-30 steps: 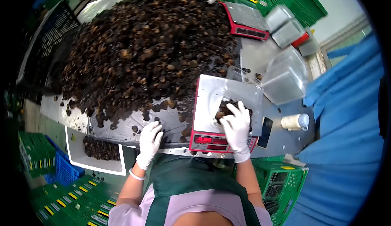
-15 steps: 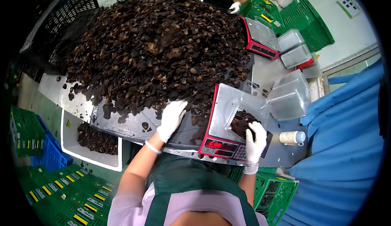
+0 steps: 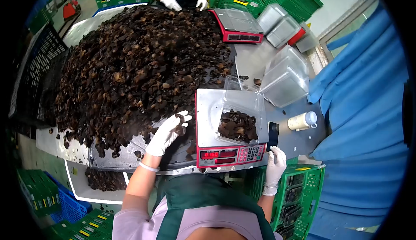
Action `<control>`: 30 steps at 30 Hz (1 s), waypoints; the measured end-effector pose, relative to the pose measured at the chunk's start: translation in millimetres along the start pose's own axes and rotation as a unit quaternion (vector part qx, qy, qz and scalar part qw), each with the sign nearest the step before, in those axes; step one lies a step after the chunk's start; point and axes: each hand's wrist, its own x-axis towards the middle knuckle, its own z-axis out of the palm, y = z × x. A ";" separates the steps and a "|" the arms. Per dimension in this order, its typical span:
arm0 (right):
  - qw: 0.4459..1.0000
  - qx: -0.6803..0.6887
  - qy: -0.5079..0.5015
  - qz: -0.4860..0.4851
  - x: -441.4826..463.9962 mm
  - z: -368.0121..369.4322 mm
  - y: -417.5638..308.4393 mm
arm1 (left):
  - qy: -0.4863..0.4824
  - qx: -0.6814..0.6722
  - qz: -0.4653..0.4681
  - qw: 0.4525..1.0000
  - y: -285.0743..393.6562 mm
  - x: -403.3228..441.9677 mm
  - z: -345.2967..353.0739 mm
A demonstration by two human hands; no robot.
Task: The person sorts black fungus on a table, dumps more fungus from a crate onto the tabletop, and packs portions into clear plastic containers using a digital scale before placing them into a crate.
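Observation:
Dark brown, fungus-like pieces form a large pile [image 3: 130, 67] on the table. My left hand [image 3: 167, 134], in a white glove, is at the pile's near edge with its fingers curled round a dark piece [image 3: 180, 130]. On the red and silver scale [image 3: 208, 129] rests a clear plastic box [image 3: 251, 103] with its lid raised, partly filled with dark pieces [image 3: 237, 126]. The red display shows digits. My right hand [image 3: 275, 164], also gloved, is off the scale at its lower right, near a phone [image 3: 273, 134], with fingers bent and nothing visible in them.
A second scale [image 3: 238, 23], stacked clear boxes [image 3: 286, 75] and a bottle [image 3: 302, 121] stand at the right. Across the table is a co-worker with gloved hands [image 3: 171, 3]. A black crate [image 3: 32, 75] is at left, a white bin [image 3: 78, 183] below, green crates [image 3: 299, 196] at right.
My right hand has left the box and moved down and right, off the scale. My left hand, earlier on the table, has a dark piece in its fingers. The view has shifted.

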 end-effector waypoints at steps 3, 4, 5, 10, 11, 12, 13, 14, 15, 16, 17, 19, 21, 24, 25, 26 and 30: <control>1.000 0.006 0.006 0.012 2.4 -4.6 2.4 | 0.029 0.097 0.027 0.994 -5.8 27.4 61.7; 1.000 0.013 0.000 0.006 4.5 -5.5 3.8 | 0.027 0.162 0.032 0.986 -9.5 39.5 77.7; 1.000 0.019 0.004 0.006 5.8 -4.3 6.0 | 0.050 0.270 0.059 0.960 -11.8 46.2 106.3; 0.998 0.056 -0.001 -0.003 14.6 -1.0 6.3 | -0.134 0.796 0.361 0.466 -60.4 76.7 142.7; 0.998 0.060 0.002 -0.005 14.5 -2.0 8.9 | -0.134 0.785 0.373 0.476 -62.6 76.2 141.3; 0.998 0.065 0.004 -0.007 14.8 -2.6 11.8 | -0.133 0.775 0.384 0.485 -52.6 68.9 152.2; 0.998 0.067 0.007 -0.001 14.3 -3.7 16.0 | -0.101 0.739 0.301 0.595 -43.4 61.4 152.5; 0.998 0.062 0.007 0.001 12.1 -6.1 21.1 | -0.054 0.694 0.253 0.672 -32.9 47.9 152.0; 0.998 0.057 0.006 0.002 9.9 -8.4 25.9 | -0.001 0.630 0.212 0.747 -22.6 34.3 151.4; 0.998 0.058 0.004 0.007 8.3 -10.1 30.7 | 0.057 0.556 0.181 0.810 -12.3 20.6 150.7; 0.998 0.061 0.007 0.011 7.1 -11.7 35.1 | 0.089 0.526 0.177 0.827 -7.1 12.1 122.1; 0.996 0.083 0.008 0.031 7.3 -12.9 39.9 | 0.170 0.460 0.176 0.853 1.9 -12.3 100.4; 0.988 0.136 -0.016 0.076 11.0 -8.9 49.5 | 0.222 0.408 0.158 0.871 1.1 -35.5 73.4; 0.941 0.272 -0.095 0.178 41.5 2.1 38.2 | 0.260 0.360 0.160 0.882 -7.2 -52.6 63.3; 0.923 0.323 -0.132 0.163 52.2 11.7 42.1 | 0.262 0.354 0.168 0.882 -11.8 -52.2 68.2; 0.886 0.400 -0.147 0.184 63.2 23.1 38.7 | 0.262 0.349 0.178 0.882 -15.7 -49.0 73.6; 0.773 0.537 -0.183 0.284 112.4 85.1 39.4 | 0.162 0.385 0.135 0.899 -42.3 -25.6 89.6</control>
